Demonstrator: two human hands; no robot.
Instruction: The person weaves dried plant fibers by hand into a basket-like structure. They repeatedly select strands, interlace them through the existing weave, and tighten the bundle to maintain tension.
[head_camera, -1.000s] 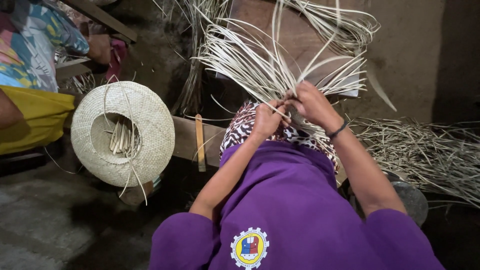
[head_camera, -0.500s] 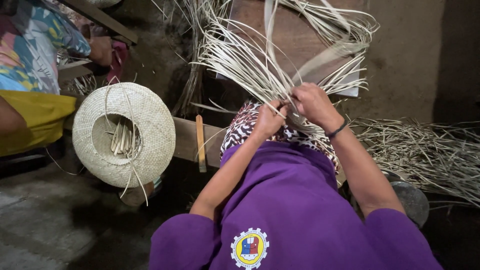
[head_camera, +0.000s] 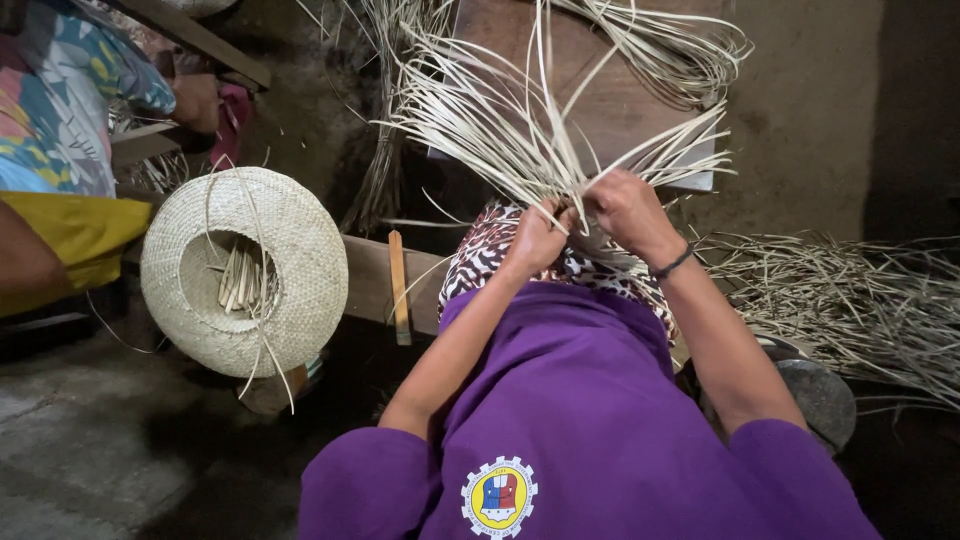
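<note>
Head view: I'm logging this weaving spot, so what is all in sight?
Strips: many, pale straw, fanning up from both hands.
Hat: one, pale woven, upturned at left, loose strips inside.
Stick: one, light wood, on the plank beside the hat.
Board: one, brown, behind the strips.
Straw pile: one, pale, right floor.
Other person: one, floral and yellow cloth, far left.
Left hand: gripping strips.
Right hand: gripping strips, dark wristband.
</note>
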